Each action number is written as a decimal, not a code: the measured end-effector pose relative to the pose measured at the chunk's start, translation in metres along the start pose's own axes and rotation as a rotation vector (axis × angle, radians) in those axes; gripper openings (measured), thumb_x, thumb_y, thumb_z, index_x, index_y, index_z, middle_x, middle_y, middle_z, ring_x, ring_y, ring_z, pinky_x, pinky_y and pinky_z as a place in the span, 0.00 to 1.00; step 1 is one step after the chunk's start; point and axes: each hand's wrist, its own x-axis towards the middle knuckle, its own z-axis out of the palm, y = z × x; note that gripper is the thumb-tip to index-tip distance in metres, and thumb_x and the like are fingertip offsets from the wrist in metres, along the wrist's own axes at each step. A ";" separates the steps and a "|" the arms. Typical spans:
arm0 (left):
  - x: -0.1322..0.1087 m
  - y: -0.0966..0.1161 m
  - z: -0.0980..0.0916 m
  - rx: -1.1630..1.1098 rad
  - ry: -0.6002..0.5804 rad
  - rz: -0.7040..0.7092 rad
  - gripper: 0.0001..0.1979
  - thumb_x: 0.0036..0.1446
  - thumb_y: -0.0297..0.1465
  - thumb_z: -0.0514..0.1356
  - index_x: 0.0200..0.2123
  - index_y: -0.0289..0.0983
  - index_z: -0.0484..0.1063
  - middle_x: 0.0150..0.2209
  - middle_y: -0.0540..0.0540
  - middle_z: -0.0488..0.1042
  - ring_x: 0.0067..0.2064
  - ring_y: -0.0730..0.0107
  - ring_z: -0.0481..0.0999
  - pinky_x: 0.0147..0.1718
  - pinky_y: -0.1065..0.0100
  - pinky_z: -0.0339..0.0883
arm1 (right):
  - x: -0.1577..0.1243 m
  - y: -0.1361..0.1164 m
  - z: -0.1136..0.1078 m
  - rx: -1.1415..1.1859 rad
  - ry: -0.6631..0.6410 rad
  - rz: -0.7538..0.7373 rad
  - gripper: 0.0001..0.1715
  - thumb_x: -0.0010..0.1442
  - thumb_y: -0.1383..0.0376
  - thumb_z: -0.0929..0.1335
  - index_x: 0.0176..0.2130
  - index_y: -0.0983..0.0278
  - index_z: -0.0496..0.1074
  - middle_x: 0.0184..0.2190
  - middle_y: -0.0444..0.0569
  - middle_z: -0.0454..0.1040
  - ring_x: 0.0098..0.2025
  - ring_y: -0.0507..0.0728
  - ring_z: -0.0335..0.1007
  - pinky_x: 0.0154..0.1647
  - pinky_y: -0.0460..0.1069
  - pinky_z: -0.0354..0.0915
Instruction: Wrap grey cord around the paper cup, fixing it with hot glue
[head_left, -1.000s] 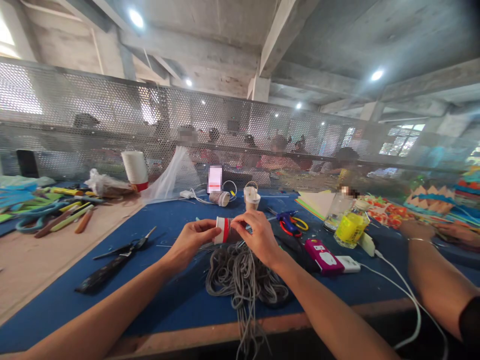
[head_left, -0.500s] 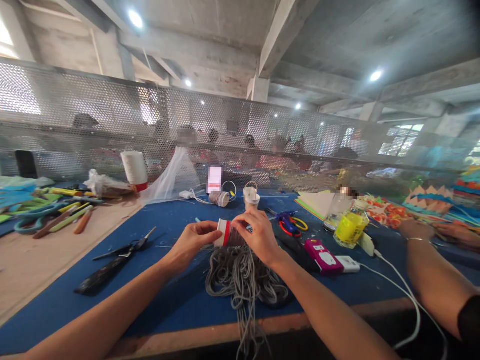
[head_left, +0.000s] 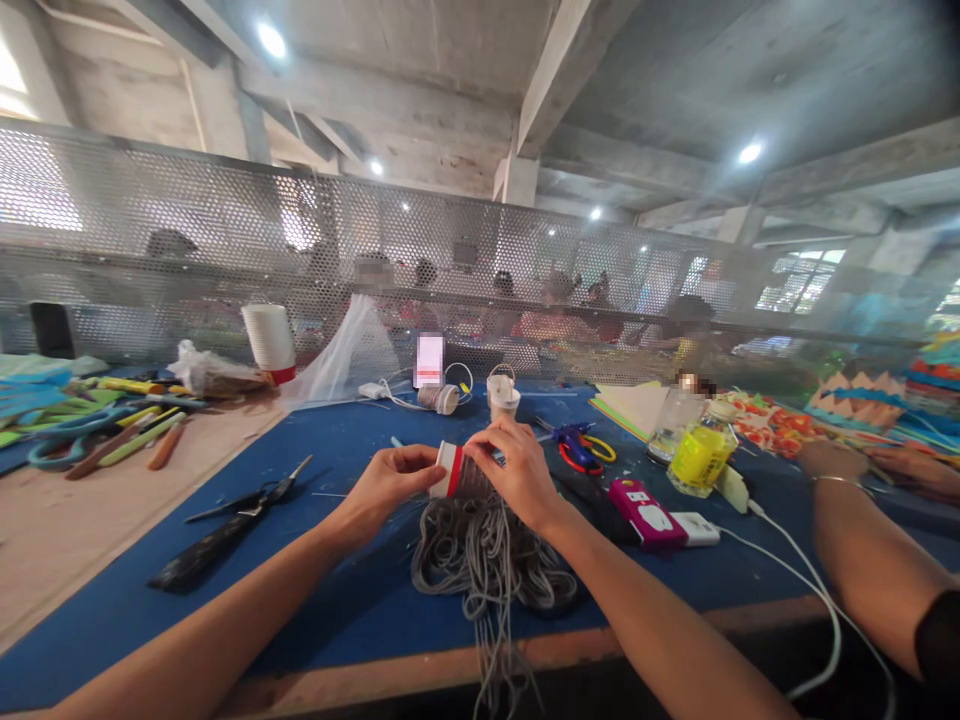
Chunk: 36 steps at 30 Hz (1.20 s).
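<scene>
My left hand (head_left: 386, 488) is closed on the white, red-banded end of a paper cup (head_left: 451, 470), which lies on its side in the air over the blue mat. Grey cord is wound round the rest of the cup. At its other end my right hand (head_left: 521, 475) is closed, thumb and fingers pinching at the wound cord; the fingertips partly cover that spot. Below both hands a loose heap of grey cord (head_left: 487, 560) rests on the mat, with strands hanging over the table's front edge.
Black-handled scissors (head_left: 240, 515) lie left, and stacked paper cups (head_left: 270, 340) stand behind. Beyond my hands are a cord-wrapped cup (head_left: 439, 398), a small white cup (head_left: 503, 390) and a phone (head_left: 430, 360). Rightward are a blue glue gun (head_left: 574, 440), a power bank (head_left: 645, 512), a yellow bottle (head_left: 703, 455) and a co-worker's arm (head_left: 862, 560).
The cup has tilted or turned very slightly between my hands, and a little more of its cord-wound side shows. Both hands stay in nearly the same place.
</scene>
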 end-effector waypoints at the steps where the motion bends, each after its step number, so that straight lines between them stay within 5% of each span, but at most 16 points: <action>1: 0.000 0.000 0.000 0.000 -0.003 0.001 0.12 0.51 0.33 0.67 0.39 0.36 0.81 0.35 0.42 0.82 0.34 0.63 0.78 0.36 0.69 0.68 | 0.000 0.000 0.000 0.000 -0.003 0.001 0.06 0.64 0.62 0.67 0.37 0.60 0.74 0.33 0.45 0.72 0.39 0.54 0.69 0.46 0.51 0.59; 36: 0.000 -0.002 -0.004 0.038 -0.086 0.007 0.10 0.54 0.34 0.65 0.38 0.35 0.79 0.36 0.45 0.80 0.36 0.66 0.75 0.40 0.67 0.65 | -0.001 0.005 0.004 0.012 -0.010 0.013 0.05 0.63 0.64 0.68 0.35 0.60 0.74 0.31 0.44 0.71 0.38 0.53 0.69 0.44 0.50 0.60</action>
